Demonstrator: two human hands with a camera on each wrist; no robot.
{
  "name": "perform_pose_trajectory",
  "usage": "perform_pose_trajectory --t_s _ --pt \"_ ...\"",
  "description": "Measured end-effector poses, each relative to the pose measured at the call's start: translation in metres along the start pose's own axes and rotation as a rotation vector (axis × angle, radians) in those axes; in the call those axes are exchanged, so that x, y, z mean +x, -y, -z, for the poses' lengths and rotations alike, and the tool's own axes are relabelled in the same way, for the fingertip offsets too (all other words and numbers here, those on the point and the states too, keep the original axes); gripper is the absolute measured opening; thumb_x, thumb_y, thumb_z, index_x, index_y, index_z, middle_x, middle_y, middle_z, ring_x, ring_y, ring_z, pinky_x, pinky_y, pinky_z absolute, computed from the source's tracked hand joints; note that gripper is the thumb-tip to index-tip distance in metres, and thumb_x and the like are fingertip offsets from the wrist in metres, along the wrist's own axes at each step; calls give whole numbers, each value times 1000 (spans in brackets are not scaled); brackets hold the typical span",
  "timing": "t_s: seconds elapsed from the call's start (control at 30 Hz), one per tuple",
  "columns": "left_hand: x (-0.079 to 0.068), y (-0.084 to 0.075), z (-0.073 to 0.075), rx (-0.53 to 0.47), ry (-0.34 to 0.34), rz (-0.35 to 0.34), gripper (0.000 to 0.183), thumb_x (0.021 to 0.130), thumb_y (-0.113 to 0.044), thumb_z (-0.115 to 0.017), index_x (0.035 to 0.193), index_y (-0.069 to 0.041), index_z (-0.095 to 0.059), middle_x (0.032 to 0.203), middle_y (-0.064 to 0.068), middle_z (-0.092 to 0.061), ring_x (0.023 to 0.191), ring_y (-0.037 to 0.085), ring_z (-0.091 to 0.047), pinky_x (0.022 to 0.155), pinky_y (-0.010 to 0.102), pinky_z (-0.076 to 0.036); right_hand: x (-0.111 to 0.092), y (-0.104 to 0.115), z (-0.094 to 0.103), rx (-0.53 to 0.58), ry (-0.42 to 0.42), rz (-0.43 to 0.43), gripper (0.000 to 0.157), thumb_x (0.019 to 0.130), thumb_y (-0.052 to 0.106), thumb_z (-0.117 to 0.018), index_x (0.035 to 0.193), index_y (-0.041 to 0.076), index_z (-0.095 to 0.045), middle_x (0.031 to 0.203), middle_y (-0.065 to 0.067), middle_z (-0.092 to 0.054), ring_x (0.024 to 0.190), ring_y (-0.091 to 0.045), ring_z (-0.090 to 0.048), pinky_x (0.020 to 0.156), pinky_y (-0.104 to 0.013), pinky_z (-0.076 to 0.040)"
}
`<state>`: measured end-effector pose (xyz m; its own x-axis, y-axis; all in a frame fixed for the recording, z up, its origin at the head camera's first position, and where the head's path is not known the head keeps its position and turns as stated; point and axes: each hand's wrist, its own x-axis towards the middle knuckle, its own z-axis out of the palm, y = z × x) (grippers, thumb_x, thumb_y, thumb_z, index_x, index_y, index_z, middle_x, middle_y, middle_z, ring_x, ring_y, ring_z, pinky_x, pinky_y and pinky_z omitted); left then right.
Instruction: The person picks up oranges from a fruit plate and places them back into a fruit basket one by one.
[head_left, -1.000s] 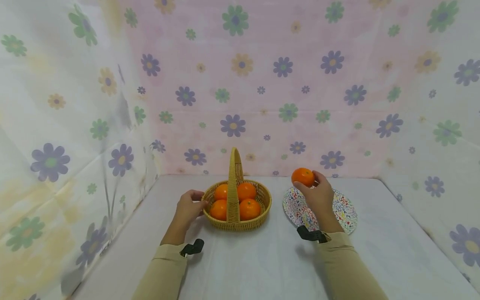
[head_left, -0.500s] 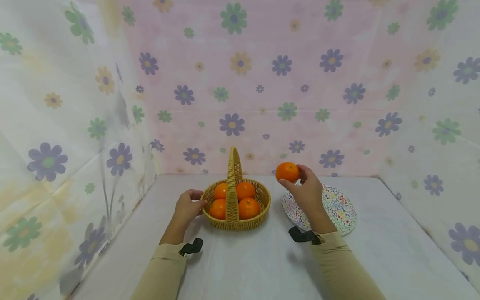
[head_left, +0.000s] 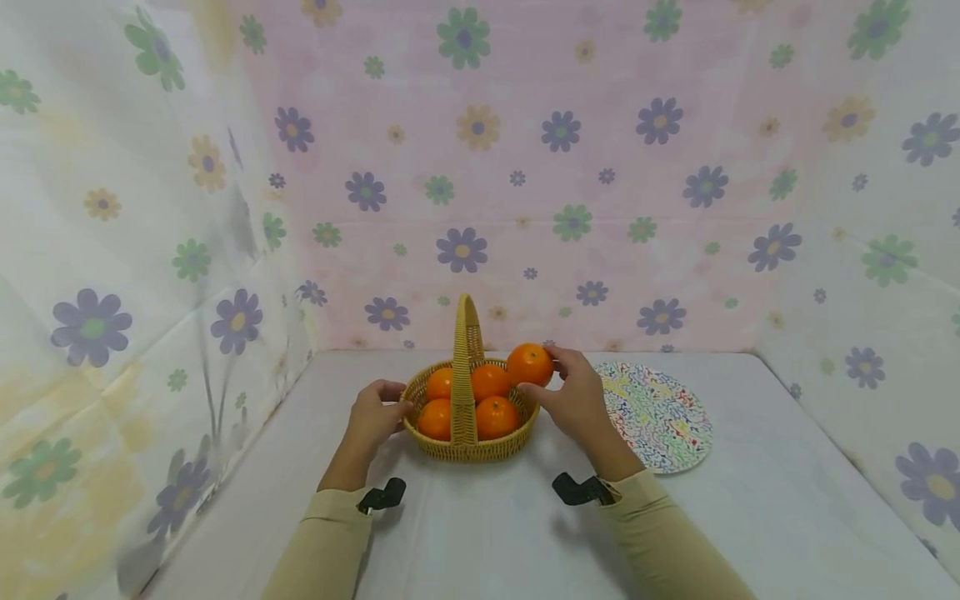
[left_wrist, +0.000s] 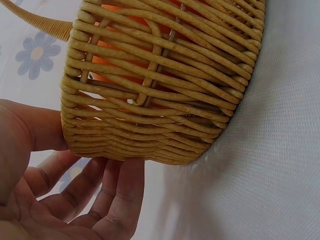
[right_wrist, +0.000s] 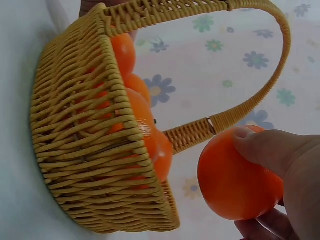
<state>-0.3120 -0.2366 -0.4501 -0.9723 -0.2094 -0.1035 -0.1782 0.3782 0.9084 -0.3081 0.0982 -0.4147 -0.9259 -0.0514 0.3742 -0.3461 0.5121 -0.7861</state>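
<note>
A yellow wicker basket (head_left: pixel 480 452) with a tall arched handle stands on the table, several mandarin oranges (head_left: pixel 498 417) inside it. My left hand (head_left: pixel 372 421) holds the basket's left end, thumb at the rim and fingers bent against the outer weave in the left wrist view. Between thumb and fingers, my right hand (head_left: pixel 576 400) pinches another mandarin orange (right_wrist: pixel 235 175). In the head view this fruit overlaps the basket's right back rim; the right wrist view shows it above the rim, apart from the other fruit.
To the right lies a round white mat (head_left: pixel 660 417) with multicoloured specks, partly behind my right hand. A white cloth covers the table (head_left: pixel 480 533). Flower-printed sheets (head_left: pixel 525 167) enclose the back and both sides.
My right hand has carried the mandarin orange leftward from over the speckled mat to the basket's right side, rising first and then dropping lower. My left hand stays at the basket's left end.
</note>
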Motion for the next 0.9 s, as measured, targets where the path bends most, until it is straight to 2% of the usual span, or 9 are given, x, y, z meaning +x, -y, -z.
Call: perform_pose_trajectory --t_s 0.33,0.9 --pt "-1 -2 -1 -5 1 -6 37 97 -13 -67 133 -7 -59 136 18 -58 117 33 -64 85 35 -60 0 -7 -13 -32 77 -63 77 84 41 -86 148 13 -54 144 -7 -58 132 -29 -58 109 -52 -47" --pt "-3 -1 -1 6 -5 -1 38 97 -13 -68 133 -7 -58 137 18 -57 118 32 -64 86 35 -60 -2 -17 -25 -62 119 -95 80 85 41 -84 152 13 -49 150 -8 -55 135 -29 -57 109 -51 -47"
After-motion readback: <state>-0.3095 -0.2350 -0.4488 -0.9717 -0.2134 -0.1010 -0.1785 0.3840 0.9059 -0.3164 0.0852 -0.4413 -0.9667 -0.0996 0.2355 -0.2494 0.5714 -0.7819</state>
